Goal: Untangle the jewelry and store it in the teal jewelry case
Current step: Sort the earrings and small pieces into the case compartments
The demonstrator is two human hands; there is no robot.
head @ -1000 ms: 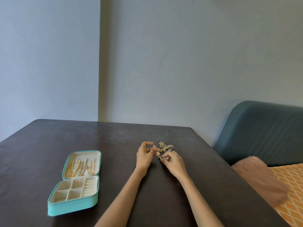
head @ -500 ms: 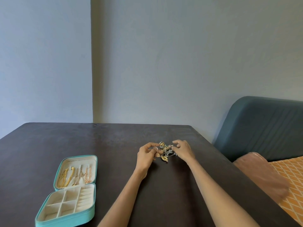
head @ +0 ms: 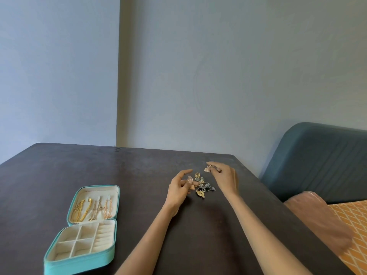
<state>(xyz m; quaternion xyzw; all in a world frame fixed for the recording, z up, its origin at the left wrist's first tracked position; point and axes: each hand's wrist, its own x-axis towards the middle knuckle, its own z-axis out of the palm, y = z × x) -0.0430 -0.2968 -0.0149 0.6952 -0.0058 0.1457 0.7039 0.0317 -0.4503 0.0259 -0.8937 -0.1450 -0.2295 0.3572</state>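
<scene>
Earrings (head: 207, 168), seemingly bell-shaped, pinched by both hands' fingers (head: 213, 167).

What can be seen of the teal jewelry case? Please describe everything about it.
The teal jewelry case lies open and flat on the dark table, to the left of both hands; neither hand touches it. Its outside looks like teal leatherette, its lining cream. The lid half, farther from the person, holds several gold chains laid side by side. The near half has four square compartments and a column of ring rolls on its right, all apparently empty.
</scene>
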